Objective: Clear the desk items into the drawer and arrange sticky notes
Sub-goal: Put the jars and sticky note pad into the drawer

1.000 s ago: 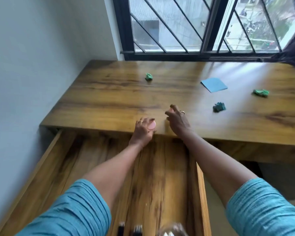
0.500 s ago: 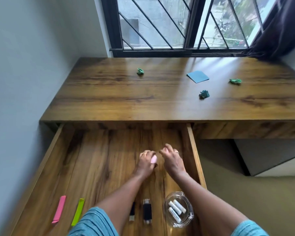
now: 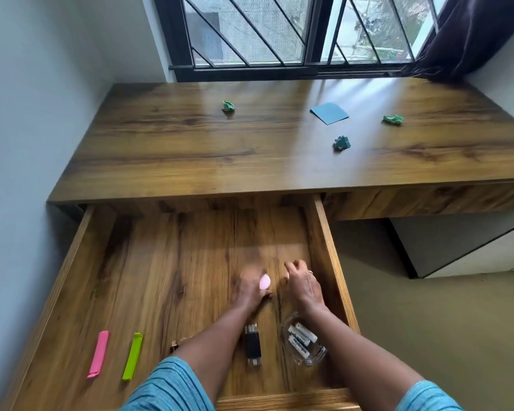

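Note:
Both hands are low inside the open wooden drawer (image 3: 330, 241). My left hand (image 3: 250, 289), blurred by motion, is closed on a small pink rounded object (image 3: 264, 281). Just to its right, my right hand (image 3: 304, 287) has curled fingers and a ring; whether it holds anything is hidden. On the desk (image 3: 190, 149) lie a flat blue sticky note (image 3: 329, 113) and three crumpled green paper balls (image 3: 228, 105), (image 3: 341, 143), (image 3: 393, 119).
The drawer holds a pink clip (image 3: 98, 353), a green clip (image 3: 132, 355), a black stick-shaped item (image 3: 252, 345), a small dark item (image 3: 175, 347) by my left forearm, and a glass dish (image 3: 304, 339) with batteries. A wall runs along the left, a barred window behind.
My hands have come back from the desk's front edge down into the drawer with the pink object, and the view has tilted down and back.

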